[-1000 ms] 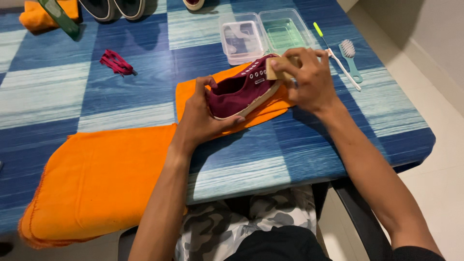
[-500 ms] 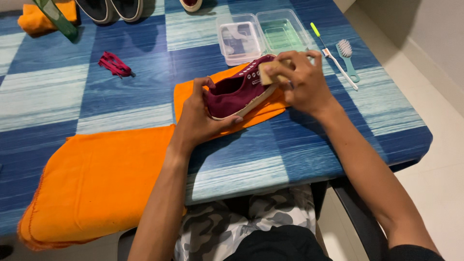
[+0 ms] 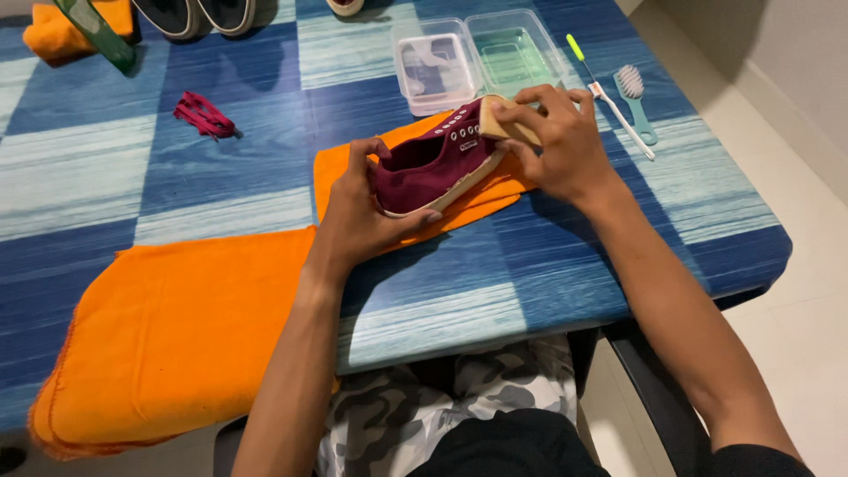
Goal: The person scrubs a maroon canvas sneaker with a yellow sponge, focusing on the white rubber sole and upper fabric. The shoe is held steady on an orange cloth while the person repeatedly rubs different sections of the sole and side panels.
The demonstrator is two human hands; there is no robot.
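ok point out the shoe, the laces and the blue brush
shoe (image 3: 422, 172), head view, on its maroon side panel
laces (image 3: 203, 115), head view, on the middle of the red bundle
brush (image 3: 631, 82), head view, on its bristle head

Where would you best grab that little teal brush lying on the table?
Probably by the handle of the teal brush, coming from above. It lies flat near the table's right edge with its bristled head at the far end; the slim handle points toward the person, just beside the white toothbrush.

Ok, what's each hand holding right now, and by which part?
Left hand grips the maroon shoe at its heel; right hand presses a tan sponge block against its toe.
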